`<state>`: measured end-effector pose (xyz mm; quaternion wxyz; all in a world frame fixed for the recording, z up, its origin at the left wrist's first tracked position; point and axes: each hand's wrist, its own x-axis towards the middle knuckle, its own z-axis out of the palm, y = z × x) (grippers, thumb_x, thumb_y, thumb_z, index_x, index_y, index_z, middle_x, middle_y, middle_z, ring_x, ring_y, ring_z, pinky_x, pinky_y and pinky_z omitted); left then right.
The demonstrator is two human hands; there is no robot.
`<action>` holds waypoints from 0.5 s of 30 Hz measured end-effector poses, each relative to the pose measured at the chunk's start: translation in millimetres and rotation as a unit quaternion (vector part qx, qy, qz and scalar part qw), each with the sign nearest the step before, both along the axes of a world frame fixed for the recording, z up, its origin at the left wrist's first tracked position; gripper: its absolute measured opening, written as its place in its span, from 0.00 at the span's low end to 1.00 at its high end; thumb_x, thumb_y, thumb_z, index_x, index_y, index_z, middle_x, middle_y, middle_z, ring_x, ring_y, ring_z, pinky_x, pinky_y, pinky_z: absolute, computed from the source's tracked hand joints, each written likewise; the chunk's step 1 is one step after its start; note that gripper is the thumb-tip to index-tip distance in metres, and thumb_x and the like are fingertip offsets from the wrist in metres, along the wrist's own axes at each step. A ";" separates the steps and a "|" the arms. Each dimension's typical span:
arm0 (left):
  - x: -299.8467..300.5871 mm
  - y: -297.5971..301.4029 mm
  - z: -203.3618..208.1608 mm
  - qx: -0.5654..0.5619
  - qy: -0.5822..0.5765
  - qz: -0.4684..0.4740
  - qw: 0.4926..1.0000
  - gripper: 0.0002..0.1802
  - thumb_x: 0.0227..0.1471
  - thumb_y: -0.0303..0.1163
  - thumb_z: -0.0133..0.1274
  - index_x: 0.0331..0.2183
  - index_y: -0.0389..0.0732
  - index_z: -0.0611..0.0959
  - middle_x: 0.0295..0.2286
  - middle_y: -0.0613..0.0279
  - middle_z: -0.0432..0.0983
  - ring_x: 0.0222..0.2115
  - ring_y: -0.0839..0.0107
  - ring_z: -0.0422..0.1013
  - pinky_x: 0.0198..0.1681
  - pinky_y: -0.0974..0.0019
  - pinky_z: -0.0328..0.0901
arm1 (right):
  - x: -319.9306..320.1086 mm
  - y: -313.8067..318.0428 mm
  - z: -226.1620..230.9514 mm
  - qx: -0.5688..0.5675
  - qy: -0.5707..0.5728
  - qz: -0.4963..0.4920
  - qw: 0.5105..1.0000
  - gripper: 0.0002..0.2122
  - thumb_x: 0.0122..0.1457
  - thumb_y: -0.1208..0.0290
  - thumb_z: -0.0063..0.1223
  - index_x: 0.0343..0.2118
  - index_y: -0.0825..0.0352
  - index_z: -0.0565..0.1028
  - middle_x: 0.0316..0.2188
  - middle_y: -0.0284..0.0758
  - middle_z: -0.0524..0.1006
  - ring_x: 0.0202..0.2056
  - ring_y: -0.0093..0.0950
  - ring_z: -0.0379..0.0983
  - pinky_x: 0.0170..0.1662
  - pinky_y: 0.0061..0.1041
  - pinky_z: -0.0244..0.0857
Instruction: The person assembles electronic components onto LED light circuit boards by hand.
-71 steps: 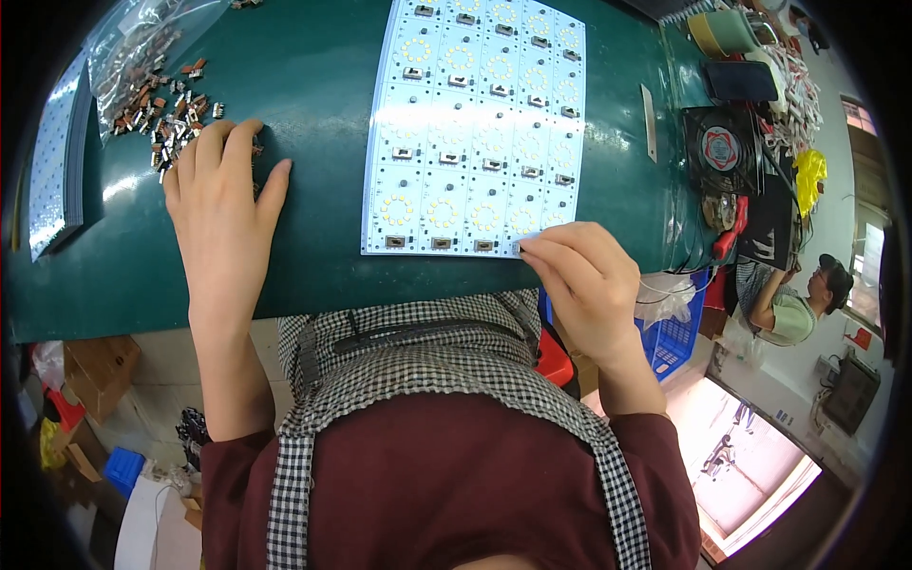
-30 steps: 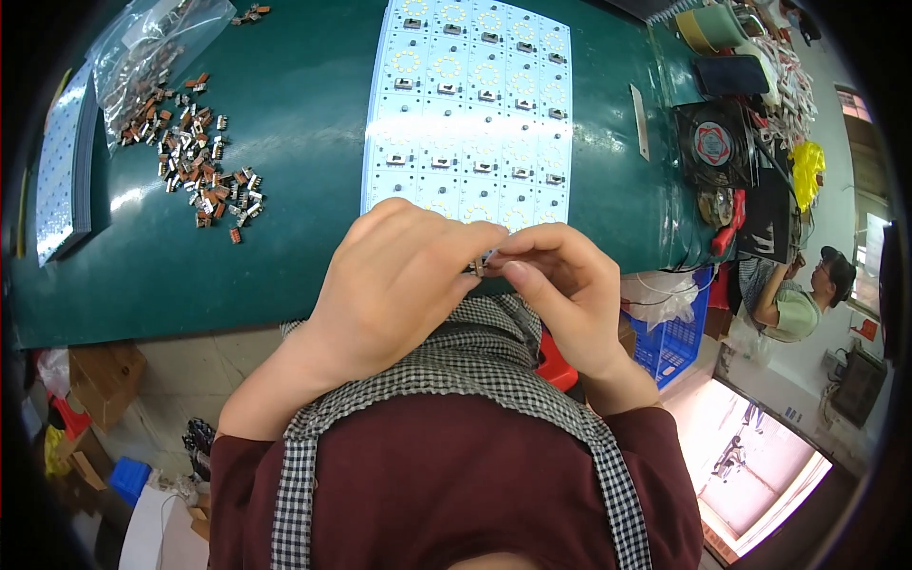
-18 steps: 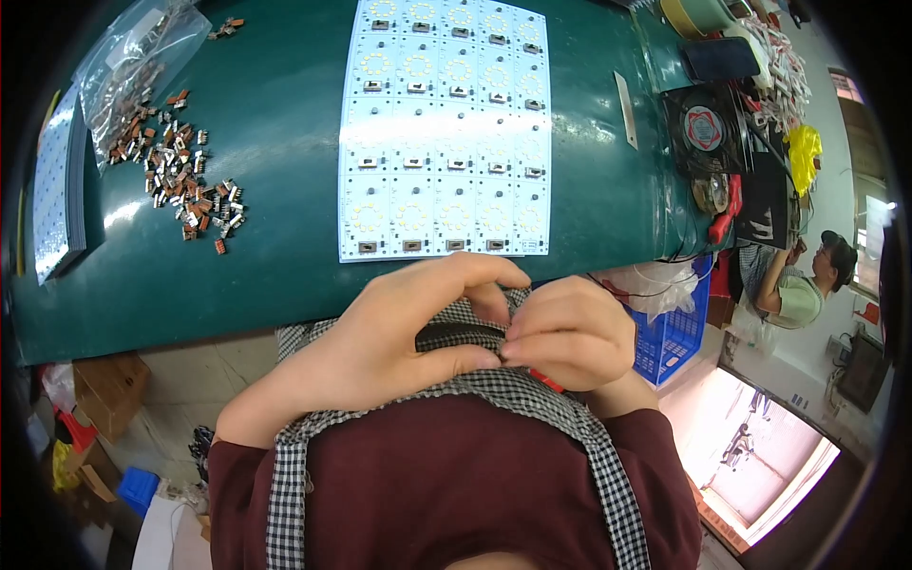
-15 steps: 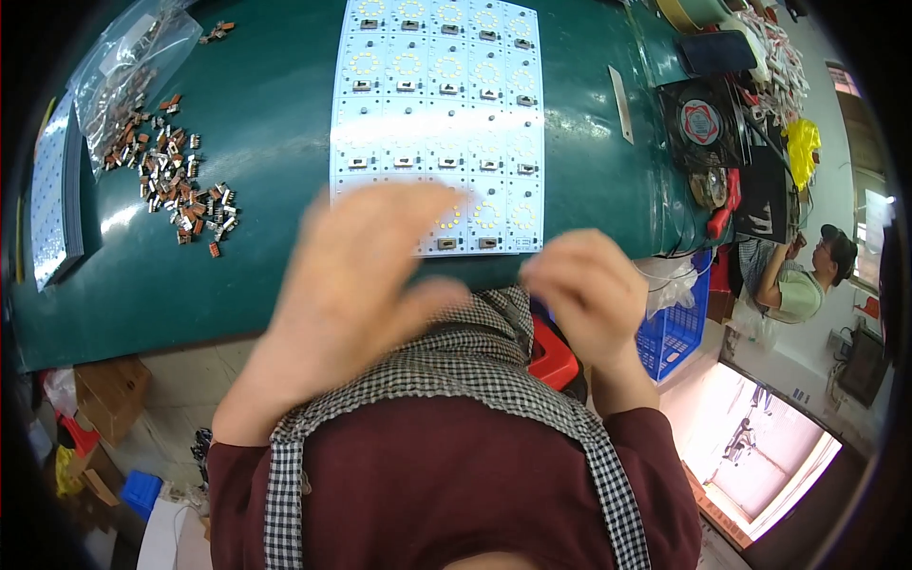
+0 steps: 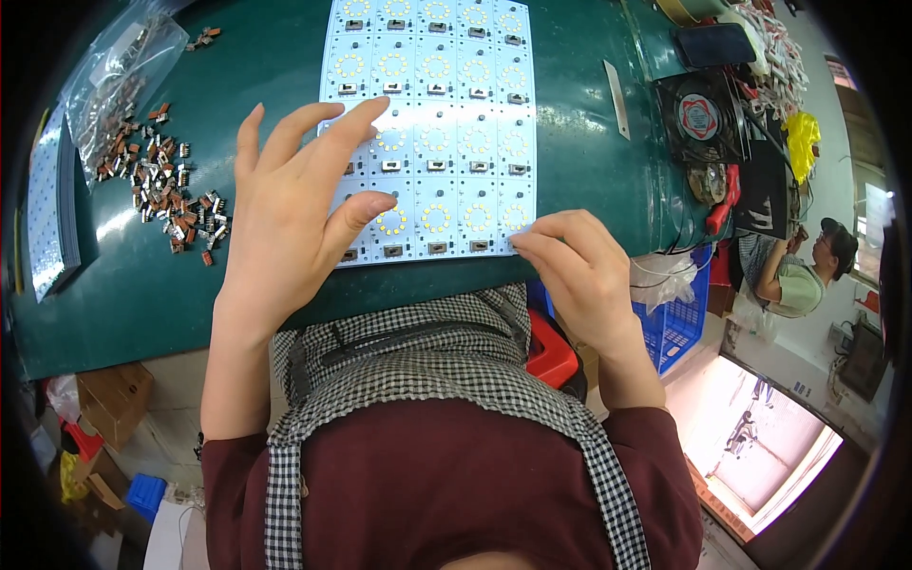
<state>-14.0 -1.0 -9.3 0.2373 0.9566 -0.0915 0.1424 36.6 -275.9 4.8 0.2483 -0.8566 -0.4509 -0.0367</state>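
A white circuit board panel (image 5: 456, 123) lies on the green table, with rows of small slide switches (image 5: 437, 247) and rings of yellowish LEDs on it. My left hand (image 5: 285, 199) is spread over the panel's left side, fingers apart, holding nothing. At the near right corner of the panel, my right hand (image 5: 584, 271) has thumb and fingertips pinched together; whatever is between them is hidden. Loose slide switches (image 5: 171, 190) with brown and metal parts form a heap left of my left hand.
A clear plastic bag (image 5: 123, 66) of switches and a stack of panels (image 5: 52, 209) are at the left. On the right lie a metal strip (image 5: 617, 100), a black fan (image 5: 698, 114) and red-handled pliers (image 5: 724, 199). A blue crate (image 5: 679, 328) stands below the table edge; another person (image 5: 798, 271) is farther right.
My left hand has moved left and away from me, its fingers spreading. My right hand has shifted slightly left onto the panel's near corner. The panel has slid a little left.
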 end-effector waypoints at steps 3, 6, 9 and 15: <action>0.2 -0.8 -1.7 0.009 -0.008 0.000 1.000 0.32 0.54 0.51 0.51 0.55 0.44 0.71 0.35 0.61 0.79 0.52 0.62 0.65 0.60 0.39 0.44 | 1.1 0.2 -0.2 0.002 0.002 0.008 1.000 0.11 0.42 0.83 0.57 0.32 0.67 0.77 0.29 0.33 0.75 0.31 0.32 0.74 0.31 0.27 0.69; 0.4 -1.1 -1.2 0.002 -0.007 0.005 1.000 0.30 0.54 0.50 0.51 0.54 0.43 0.72 0.35 0.60 0.79 0.51 0.62 0.66 0.60 0.39 0.45 | -1.0 1.9 -1.4 -0.005 0.000 -0.004 1.000 0.11 0.42 0.83 0.56 0.31 0.67 0.77 0.30 0.33 0.75 0.31 0.31 0.74 0.31 0.27 0.69; 1.4 -1.9 -0.4 0.000 0.004 0.006 1.000 0.30 0.54 0.50 0.51 0.53 0.42 0.72 0.37 0.58 0.78 0.50 0.61 0.66 0.60 0.39 0.44 | 1.8 -1.7 -3.7 -0.004 0.007 0.004 1.000 0.12 0.43 0.82 0.58 0.35 0.67 0.78 0.30 0.33 0.75 0.32 0.32 0.74 0.32 0.28 0.70; 25.3 19.7 4.6 -0.046 -0.062 0.020 0.997 0.21 0.57 0.36 0.50 0.50 0.39 0.74 0.40 0.52 0.75 0.45 0.56 0.68 0.53 0.51 0.58 | -3.6 -12.7 0.9 0.016 0.107 -0.129 0.986 0.24 0.41 0.80 0.68 0.45 0.68 0.76 0.33 0.37 0.76 0.32 0.30 0.73 0.37 0.24 0.68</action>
